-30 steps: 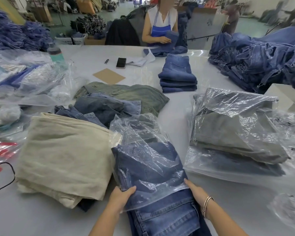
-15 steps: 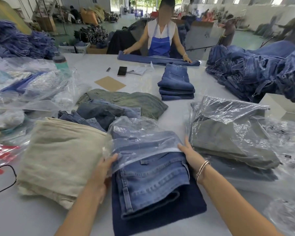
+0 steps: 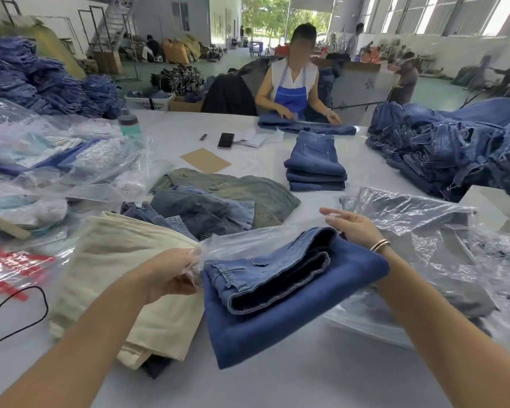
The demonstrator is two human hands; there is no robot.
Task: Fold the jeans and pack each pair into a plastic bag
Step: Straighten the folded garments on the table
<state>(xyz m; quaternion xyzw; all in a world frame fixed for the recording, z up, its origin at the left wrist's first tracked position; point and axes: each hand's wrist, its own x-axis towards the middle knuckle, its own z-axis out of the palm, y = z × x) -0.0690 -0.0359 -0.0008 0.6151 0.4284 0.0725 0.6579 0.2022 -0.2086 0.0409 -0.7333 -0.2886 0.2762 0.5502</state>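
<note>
A folded pair of blue jeans (image 3: 277, 278) lies on a darker blue folded pair (image 3: 292, 328) at the table's near edge. A clear plastic bag (image 3: 248, 240) stretches across the far side of the jeans, off the denim. My left hand (image 3: 171, 275) pinches the bag's left end beside the waistband. My right hand (image 3: 354, 228) rests at the jeans' far right corner with fingers spread against the bag's right end.
A cream folded garment (image 3: 124, 278) lies left of the jeans. Bagged grey jeans (image 3: 424, 245) sit on the right. Loose denim and an olive pair (image 3: 242, 192) lie behind, then a folded stack (image 3: 315, 163). A person folds jeans across the table.
The plastic bag has slid back off the jeans, from covering most of them to lying at their far edge. Both hands moved away from me with it.
</note>
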